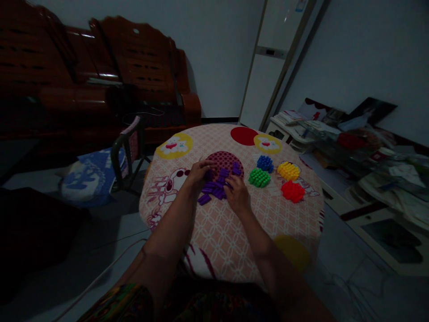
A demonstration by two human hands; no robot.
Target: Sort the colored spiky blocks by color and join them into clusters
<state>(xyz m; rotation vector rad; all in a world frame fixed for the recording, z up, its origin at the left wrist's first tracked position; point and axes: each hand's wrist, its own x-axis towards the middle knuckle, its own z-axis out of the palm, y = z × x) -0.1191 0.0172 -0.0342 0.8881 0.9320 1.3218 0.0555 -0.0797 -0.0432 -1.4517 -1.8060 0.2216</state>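
Observation:
A loose heap of small purple plastic blocks [219, 191] lies on the round table, partly over a dark red patterned circle in the cloth. At the heap's upper left, my left hand [199, 173] curves its fingers around a purple block [208, 174], which is mostly hidden under them. My right hand [238, 195] is at the heap's right side, its thumb and fingers closed on a purple block at the near edge; the fingertips are dim. One purple piece [236, 168] stands a little apart, beyond my right hand.
To the right sit a blue cluster [265, 163], a green cluster [259, 177], a yellow cluster [288, 171] and a red cluster [292, 191] of blocks. A chair [129, 150] is left of the tablecloth [231, 237]. A cluttered cabinet [368, 210] stands right, a wooden sofa [140, 67] behind.

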